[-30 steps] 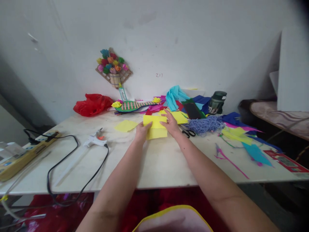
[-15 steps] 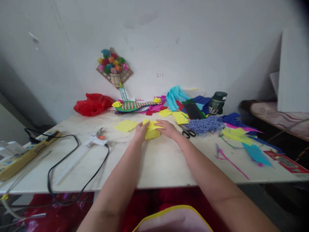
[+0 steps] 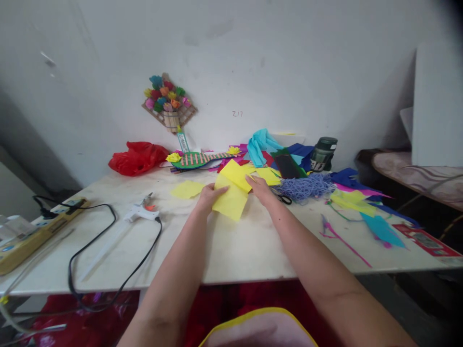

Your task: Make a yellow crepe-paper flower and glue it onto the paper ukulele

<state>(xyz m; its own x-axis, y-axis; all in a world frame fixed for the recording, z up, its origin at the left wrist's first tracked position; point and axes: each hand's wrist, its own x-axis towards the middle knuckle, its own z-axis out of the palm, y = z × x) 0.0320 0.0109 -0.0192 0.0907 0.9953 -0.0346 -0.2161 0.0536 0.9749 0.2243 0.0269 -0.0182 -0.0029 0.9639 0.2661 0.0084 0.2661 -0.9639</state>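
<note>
Two overlapping pieces of yellow crepe paper (image 3: 233,200), or one sheet folded on itself, spread between my hands over the middle of the table. My left hand (image 3: 211,196) pinches the left edge, thumb lying on top. At the upper right part of the paper, my right hand (image 3: 259,188) grips the edge between thumb and fingers. A loose yellow paper piece (image 3: 187,189) lies flat just left of my left hand. Black-handled scissors (image 3: 284,198) rest right of my right hand, partly hidden.
A white glue gun (image 3: 142,212) with a black cord and a power strip (image 3: 43,230) lie left. Behind are a red plastic bag (image 3: 139,158), a green woven craft piece (image 3: 197,159) and coloured paper. Purple shredded strands (image 3: 307,186) and a dark jar (image 3: 323,154) stand right.
The yellow paper has gone from a small folded bundle to a wider, opened-out spread. My hands have moved slightly apart, and the view has shifted a little.
</note>
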